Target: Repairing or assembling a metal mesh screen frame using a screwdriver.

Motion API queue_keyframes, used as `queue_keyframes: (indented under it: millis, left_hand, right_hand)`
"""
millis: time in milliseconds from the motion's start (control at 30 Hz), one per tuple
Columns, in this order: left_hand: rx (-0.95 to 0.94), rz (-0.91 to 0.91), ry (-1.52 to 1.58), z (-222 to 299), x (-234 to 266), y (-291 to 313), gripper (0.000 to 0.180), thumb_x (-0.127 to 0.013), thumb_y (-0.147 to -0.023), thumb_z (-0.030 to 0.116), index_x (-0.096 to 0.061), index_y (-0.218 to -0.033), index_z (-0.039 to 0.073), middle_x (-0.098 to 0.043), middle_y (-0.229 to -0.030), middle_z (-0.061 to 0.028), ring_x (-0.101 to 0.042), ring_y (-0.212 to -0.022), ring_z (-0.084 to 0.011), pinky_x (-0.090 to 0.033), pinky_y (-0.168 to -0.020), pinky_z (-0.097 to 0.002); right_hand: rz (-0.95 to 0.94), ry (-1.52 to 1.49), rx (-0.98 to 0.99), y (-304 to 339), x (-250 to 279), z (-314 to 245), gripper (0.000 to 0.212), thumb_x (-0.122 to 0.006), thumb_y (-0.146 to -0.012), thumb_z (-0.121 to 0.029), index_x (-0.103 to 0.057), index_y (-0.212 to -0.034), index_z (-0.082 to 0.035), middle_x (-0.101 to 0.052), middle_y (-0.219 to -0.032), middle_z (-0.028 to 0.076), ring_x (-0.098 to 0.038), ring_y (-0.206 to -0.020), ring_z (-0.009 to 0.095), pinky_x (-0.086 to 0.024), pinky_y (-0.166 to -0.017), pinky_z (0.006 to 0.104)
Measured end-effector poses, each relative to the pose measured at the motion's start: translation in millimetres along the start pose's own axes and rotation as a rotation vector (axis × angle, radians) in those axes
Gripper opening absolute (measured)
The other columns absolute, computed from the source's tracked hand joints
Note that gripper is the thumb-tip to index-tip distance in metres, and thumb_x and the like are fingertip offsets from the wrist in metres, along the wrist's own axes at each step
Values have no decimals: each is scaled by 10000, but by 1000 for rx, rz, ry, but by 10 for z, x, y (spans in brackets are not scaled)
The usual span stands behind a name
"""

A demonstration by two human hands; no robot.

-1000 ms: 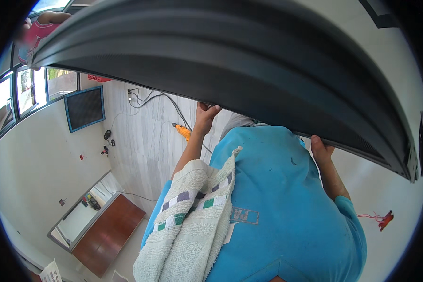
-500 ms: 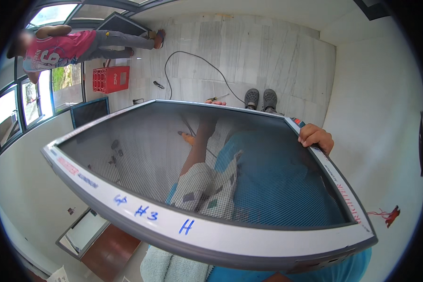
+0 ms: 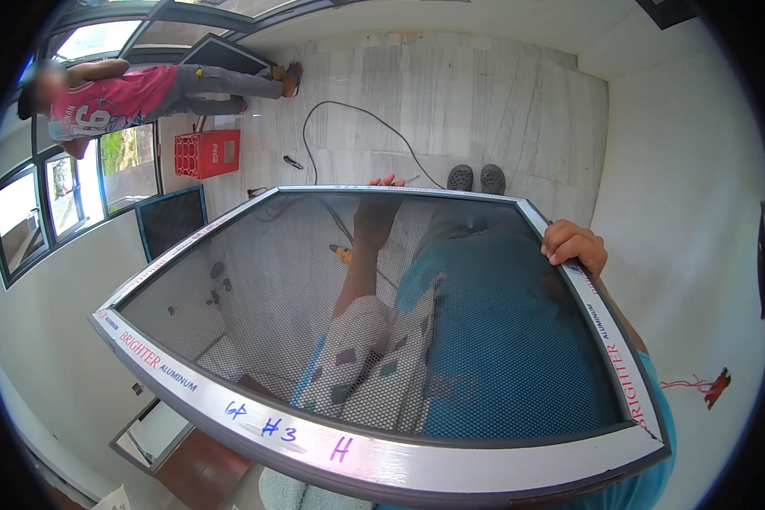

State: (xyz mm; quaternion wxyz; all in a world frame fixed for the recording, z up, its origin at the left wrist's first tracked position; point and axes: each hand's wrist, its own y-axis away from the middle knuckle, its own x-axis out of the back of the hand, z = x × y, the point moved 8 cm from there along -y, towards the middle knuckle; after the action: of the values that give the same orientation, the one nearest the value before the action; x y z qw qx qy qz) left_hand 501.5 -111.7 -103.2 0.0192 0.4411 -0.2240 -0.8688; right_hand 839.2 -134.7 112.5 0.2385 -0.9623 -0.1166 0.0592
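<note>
Both hands hold a mesh panel (image 3: 518, 357) in a silvery frame, raised in front of the body and tilted, its near rail (image 3: 476, 463) low across the view and its far rail (image 3: 467, 195) toward the floor (image 3: 484, 93). The right hand (image 3: 575, 243) grasps the right rail (image 3: 605, 340) just below the panel's far right corner, fingers folded over the outer face with the knuckles up; the right forearm (image 3: 625, 316) runs down behind that rail to a blue sleeve (image 3: 660, 421). The left hand (image 3: 388, 180) is curled at the far rail, left of its far right corner, with only fingertips showing beyond the edge; the thumb is hidden. Through the mesh, the left forearm (image 3: 357, 276) reaches up nearly straight, with a pale checkered towel (image 3: 348, 365) beside it and an orange drill (image 3: 343, 254) to its left. Beyond the far rail, two grey clogs (image 3: 476, 178) stand on the floor and a black cable (image 3: 372, 113) loops across it. A red crate (image 3: 208, 154) sits by the floor's left edge, near a dark framed panel (image 3: 172, 223) and a person in a red top (image 3: 132, 100). Red wires (image 3: 716, 388) stick out of the right wall (image 3: 688, 204).
</note>
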Motion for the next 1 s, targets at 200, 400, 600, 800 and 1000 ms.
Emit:
queue_keyframes:
  millis: [200, 400, 600, 800, 1000]
  left_hand:
    - [12, -14, -46, -71, 27, -49, 340, -557, -905, 131, -457, -1229, 108, -492, -1285, -143, -483, -1210, -275, -386, -1033, -378]
    - [-2, 194, -447, -198, -28, -19, 487, -649, -815, 13, -391, -1222, 84, -482, -1192, -103, -529, -1091, -222, -430, -958, -318]
    - [-53, 187, -737, -458, -96, -67, 600, -643, -770, -62, -289, -1247, 24, -420, -1144, -100, -514, -1090, -242, -445, -938, -357]
    - [-39, 233, -506, -441, -126, -137, 645, -650, -748, -73, -264, -1257, 11, -419, -1159, -135, -516, -1110, -263, -447, -949, -379]
    - [-27, 227, -485, -417, -139, -192, 532, -631, -825, -27, -318, -1251, 41, -461, -1099, -79, -515, -1057, -185, -447, -919, -305]
  right_hand:
    - [-45, 36, 13, -32, -44, -29, 322, -796, -704, -256, -551, -759, -55, -549, -710, 79, -556, -652, 175, -456, -576, 275]
    - [-69, 99, -30, -145, -81, -99, 304, -796, -710, -247, -552, -754, -72, -558, -712, 67, -564, -652, 166, -466, -564, 272]
    - [-98, 106, -54, -230, -108, -161, 312, -814, -658, -212, -543, -719, -71, -550, -737, 60, -574, -640, 154, -465, -544, 254]
    - [-104, 121, -52, -256, -111, -169, 317, -813, -654, -228, -538, -717, -81, -547, -718, 49, -572, -638, 160, -461, -542, 262]
    - [-92, 127, -17, -258, -82, -159, 328, -813, -661, -252, -536, -708, -82, -553, -704, 53, -574, -638, 170, -462, -542, 267]
